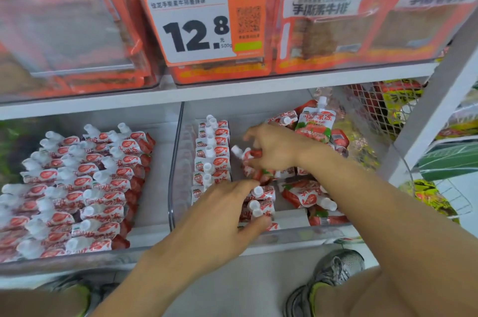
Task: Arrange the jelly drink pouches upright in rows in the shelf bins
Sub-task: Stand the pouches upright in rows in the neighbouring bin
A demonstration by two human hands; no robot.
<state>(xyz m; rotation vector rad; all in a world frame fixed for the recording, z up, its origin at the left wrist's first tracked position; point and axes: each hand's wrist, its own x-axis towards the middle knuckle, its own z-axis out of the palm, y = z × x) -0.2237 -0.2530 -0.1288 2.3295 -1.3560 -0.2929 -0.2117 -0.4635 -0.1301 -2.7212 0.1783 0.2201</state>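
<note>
Head camera looks down on two clear shelf bins. Both hands are inside the right bin [284, 235]. Her left hand [222, 215] has fingers and thumb curled around a few upright pouches [260, 204] near the front. Further back, the right hand [274, 147] pinches one pouch [244, 153] by its top — white cap tilted left. One neat row [210, 154] stands along this bin's left wall; loose pouches [314, 122] lie heaped at the right. Beside it, the left bin [152, 237] holds tidy rows [77, 187]. Above hangs a price tag [204, 22].

White shelving [232, 88], grey floor [245, 288]
</note>
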